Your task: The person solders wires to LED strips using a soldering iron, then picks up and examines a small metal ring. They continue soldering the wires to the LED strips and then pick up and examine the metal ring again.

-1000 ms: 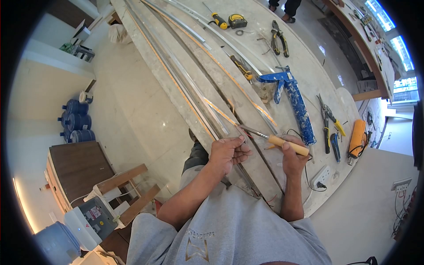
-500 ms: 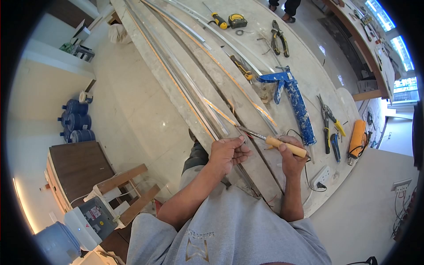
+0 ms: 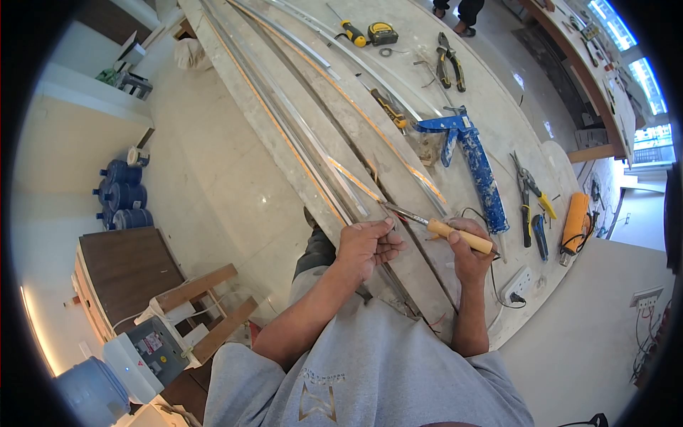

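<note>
My right hand (image 3: 471,250) is wrapped round the wooden handle of a soldering iron (image 3: 445,229). The iron's metal tip points left and meets the near end of a short orange-and-white LED strip (image 3: 354,178), close to a thin wire. Just below that tip, my left hand (image 3: 368,248) is closed in a pinch; whatever lies between its fingers is too small to make out. Long aluminium profiles (image 3: 284,114) run away from me beside the hands, some edged with orange strip. Beyond my right hand lies a blue, paint-spattered caulking gun (image 3: 478,167).
On the worktable (image 3: 427,92) lie pliers (image 3: 449,62), a tape measure (image 3: 382,33), a screwdriver (image 3: 353,33), snips (image 3: 526,196), a utility knife (image 3: 541,238), an orange tool (image 3: 576,224) and a power strip (image 3: 517,285). Another person's feet (image 3: 464,30) show at the top.
</note>
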A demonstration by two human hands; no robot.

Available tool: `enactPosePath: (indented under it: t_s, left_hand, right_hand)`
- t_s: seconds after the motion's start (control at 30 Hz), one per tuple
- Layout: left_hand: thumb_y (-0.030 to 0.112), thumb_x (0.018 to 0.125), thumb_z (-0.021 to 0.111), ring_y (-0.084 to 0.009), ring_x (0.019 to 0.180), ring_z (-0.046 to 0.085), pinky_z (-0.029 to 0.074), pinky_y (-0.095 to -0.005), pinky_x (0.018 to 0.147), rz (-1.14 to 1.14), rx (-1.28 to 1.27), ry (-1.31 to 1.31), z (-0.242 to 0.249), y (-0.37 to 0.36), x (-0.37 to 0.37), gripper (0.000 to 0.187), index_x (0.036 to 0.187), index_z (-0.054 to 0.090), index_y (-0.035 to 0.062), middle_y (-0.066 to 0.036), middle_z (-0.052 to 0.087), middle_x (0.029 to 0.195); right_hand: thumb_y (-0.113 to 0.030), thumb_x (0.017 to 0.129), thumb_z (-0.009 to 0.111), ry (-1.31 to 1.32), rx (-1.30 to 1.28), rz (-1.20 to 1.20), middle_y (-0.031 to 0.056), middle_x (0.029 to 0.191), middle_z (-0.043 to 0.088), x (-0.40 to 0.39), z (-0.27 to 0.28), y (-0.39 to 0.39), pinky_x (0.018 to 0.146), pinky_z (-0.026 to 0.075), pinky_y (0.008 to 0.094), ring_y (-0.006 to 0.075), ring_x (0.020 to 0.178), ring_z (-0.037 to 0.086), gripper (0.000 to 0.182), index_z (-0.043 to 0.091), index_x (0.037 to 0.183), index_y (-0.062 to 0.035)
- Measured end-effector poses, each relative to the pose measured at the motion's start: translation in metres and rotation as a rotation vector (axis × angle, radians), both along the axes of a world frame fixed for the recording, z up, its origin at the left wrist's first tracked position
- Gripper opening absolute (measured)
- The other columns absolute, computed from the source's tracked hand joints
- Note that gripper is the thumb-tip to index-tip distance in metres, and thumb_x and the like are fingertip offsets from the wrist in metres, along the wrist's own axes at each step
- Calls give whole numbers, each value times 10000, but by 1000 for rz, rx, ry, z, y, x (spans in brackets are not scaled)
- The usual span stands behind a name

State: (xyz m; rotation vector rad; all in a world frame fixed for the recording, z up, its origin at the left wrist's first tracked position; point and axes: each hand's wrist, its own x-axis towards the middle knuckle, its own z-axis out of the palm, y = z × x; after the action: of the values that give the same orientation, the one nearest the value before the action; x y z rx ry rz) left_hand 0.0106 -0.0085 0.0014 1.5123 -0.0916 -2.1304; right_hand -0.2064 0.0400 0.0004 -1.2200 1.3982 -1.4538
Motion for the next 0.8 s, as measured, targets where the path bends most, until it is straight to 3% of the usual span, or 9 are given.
enactPosePath:
  t_s: [0.47, 0.67, 0.8]
  left_hand:
    - [205, 910, 692, -282, 780, 719, 568, -353, 632, 2, -3, 3, -2, 0, 0, 213, 1008, 657, 20, -95, 685, 793]
    - [208, 905, 698, -283, 779, 720, 569, -353, 631, -2, -12, 10, -1, 0, 0, 216, 1008, 659, 23, -95, 686, 795]
    - [206, 905, 695, -281, 778, 718, 566, -358, 643, -1, -12, 8, 0, -1, 0, 185, 969, 661, 35, -89, 683, 788]
  right_hand:
    - [-96, 817, 738, 54, -35, 18, 143, 962, 699, -3, -3, 0, 832, 499, 325, 211, 899, 650, 219, 696, 989, 33]
    - [-148, 835, 732, 34, 6, 15, 130, 955, 697, -1, 1, 0, 809, 500, 317, 188, 883, 639, 238, 697, 986, 33]
    - [-178, 846, 727, -119, 31, -51, 120, 953, 691, -1, -3, 0, 778, 513, 311, 175, 862, 638, 267, 688, 992, 42]
